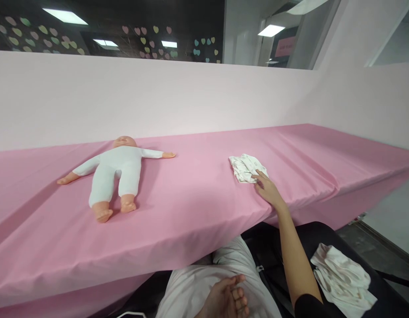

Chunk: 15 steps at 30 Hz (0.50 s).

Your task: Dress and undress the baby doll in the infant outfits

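Note:
A baby doll (116, 170) in a white suit lies on its back on the pink-covered table (198, 212), arms spread, to the left. A small folded white cloth (246, 168) lies on the table to the right of the middle. My right hand (266, 187) reaches out with its fingers stretched, and the fingertips touch the near edge of the cloth. It holds nothing. My left hand (227, 298) rests on my lap below the table edge, fingers loosely extended and empty.
A pile of white clothes (343, 278) lies on a black surface at the lower right beside my arm. A pale pink wall (158, 97) runs behind the table and turns along its right end. Floor shows at the far right.

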Each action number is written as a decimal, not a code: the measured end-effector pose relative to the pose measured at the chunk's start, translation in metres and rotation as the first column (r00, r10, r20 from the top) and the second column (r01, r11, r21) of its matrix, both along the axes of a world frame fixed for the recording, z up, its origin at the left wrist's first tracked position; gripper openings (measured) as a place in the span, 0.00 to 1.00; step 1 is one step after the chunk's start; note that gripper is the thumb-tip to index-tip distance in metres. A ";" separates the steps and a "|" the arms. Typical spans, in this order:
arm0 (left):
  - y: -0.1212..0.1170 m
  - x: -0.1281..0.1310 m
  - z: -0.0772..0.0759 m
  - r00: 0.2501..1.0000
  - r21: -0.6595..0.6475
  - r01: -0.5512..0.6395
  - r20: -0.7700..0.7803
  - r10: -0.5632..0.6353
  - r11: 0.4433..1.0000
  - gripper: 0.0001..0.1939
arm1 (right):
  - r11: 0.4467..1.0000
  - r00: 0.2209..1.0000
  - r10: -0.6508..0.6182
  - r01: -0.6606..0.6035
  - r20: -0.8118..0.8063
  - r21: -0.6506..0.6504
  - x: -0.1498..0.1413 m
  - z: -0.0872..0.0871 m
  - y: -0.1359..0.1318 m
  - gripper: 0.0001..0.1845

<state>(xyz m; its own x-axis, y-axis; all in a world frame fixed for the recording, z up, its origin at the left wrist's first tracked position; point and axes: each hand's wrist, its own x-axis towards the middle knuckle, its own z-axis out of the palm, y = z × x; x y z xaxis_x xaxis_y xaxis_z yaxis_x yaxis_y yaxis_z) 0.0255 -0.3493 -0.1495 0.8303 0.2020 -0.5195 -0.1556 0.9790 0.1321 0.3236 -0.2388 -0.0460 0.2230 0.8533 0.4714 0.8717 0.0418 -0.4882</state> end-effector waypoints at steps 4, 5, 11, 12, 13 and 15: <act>0.000 0.000 0.003 1.000 -0.007 -0.015 -0.021 0.014 1.000 0.08 | 1.000 1.000 0.004 -0.004 -0.001 0.008 0.000 0.000 0.000 0.20; -0.001 -0.001 0.003 1.000 -0.006 -0.011 -0.021 0.011 1.000 0.09 | 1.000 1.000 0.006 -0.005 -0.007 0.011 0.000 0.000 0.000 0.20; -0.001 0.000 0.003 1.000 -0.002 -0.001 -0.026 0.001 1.000 0.09 | 1.000 1.000 0.009 -0.009 -0.010 0.007 0.001 -0.001 0.000 0.20; -0.001 0.001 0.003 0.999 -0.005 -0.005 -0.039 0.005 1.000 0.08 | 1.000 1.000 0.009 -0.009 -0.008 0.002 0.001 -0.001 0.000 0.20; -0.001 0.001 0.004 0.999 -0.012 -0.005 -0.054 0.005 1.000 0.07 | 1.000 1.000 0.007 -0.007 -0.004 -0.003 0.001 -0.001 0.000 0.20; 0.000 0.001 0.005 0.997 -0.024 -0.012 -0.074 0.010 1.000 0.06 | 1.000 1.000 0.006 -0.006 0.003 -0.005 0.002 -0.001 0.000 0.20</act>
<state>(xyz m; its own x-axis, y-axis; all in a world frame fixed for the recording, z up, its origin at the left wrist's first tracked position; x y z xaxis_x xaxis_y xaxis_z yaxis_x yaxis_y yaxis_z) 0.0268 -0.3491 -0.1442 0.7875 0.1975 -0.5838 -0.1568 0.9803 0.1202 0.3253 -0.2389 -0.0466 0.2163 0.8571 0.4675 0.8728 0.0449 -0.4861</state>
